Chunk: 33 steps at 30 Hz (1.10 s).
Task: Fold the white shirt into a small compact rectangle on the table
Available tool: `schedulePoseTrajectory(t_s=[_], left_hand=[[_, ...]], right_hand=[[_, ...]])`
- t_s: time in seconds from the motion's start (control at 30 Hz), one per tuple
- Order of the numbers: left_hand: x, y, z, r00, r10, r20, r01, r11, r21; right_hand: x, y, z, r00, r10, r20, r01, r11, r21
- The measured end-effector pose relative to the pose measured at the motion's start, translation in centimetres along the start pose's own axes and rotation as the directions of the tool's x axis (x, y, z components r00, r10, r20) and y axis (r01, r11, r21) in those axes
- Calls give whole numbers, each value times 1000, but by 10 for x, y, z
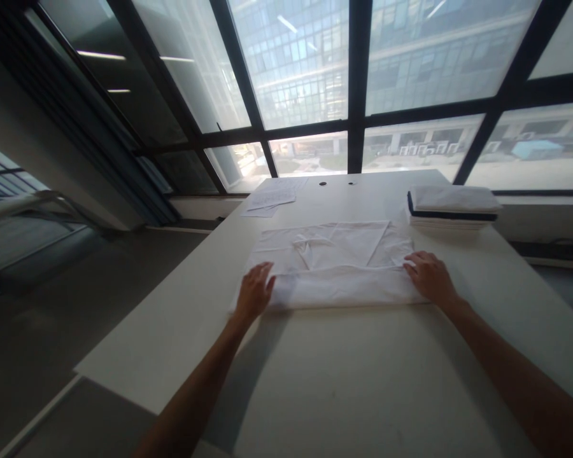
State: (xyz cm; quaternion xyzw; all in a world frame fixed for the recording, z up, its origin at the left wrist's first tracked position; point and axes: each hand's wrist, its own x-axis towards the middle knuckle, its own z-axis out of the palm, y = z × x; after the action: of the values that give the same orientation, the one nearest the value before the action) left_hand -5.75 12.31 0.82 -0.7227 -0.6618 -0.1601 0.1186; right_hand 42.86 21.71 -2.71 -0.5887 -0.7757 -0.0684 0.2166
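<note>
White cloth (344,289) is laid flat on the pale table (344,375), between the two hands. Along its near side a long folded band is formed; the far part is marked by creases, with a small bunched ridge near the middle. The left end of the band is touched by the left hand (255,289), the right end by the right hand (428,275). The hands are held well apart; whether the cloth is pinched in either one cannot be told. Beyond it, to the right, a stack of folded cloths (451,198) is set near the table's edge, with one dark layer seen among white ones. Sheets of paper (272,197) are spread at the far left, partly overlapped. The table's far end is backed by a large window (310,70).
</note>
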Motion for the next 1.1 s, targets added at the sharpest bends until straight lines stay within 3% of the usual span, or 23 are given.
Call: schedulePoseTrajectory(t_s=[0.07,0.13,0.2,0.3,0.4,0.53,0.67,0.9,1.1], left_hand=[[-5,42,2,964,244,105,-237,968,-80],[-9,77,9,907,384,171,-365,921,-133],[-11,97,20,880,424,214,-399,904,-151],[-12,103,34,872,418,256,-391,908,-150],[-12,99,41,875,409,259,-382,912,-149],[-12,99,40,874,414,256,-381,909,-169],[-9,92,34,873,422,246,-380,903,-200],[-7,59,43,910,276,311,-255,961,-105],[-7,59,50,934,214,286,-196,977,-89]], right_hand=[[-5,-28,-5,999,-34,-38,38,995,94],[-12,-68,-7,993,-112,-26,115,972,205],[-22,-112,-6,980,-200,22,186,941,284],[-33,-170,3,947,-309,91,265,907,329],[-35,-200,14,924,-351,152,287,899,332],[-36,-201,25,913,-336,233,252,911,325],[-39,-194,30,918,-319,235,247,925,290],[-42,-194,35,929,-292,228,232,938,257],[-43,-193,39,948,-230,221,174,954,246]])
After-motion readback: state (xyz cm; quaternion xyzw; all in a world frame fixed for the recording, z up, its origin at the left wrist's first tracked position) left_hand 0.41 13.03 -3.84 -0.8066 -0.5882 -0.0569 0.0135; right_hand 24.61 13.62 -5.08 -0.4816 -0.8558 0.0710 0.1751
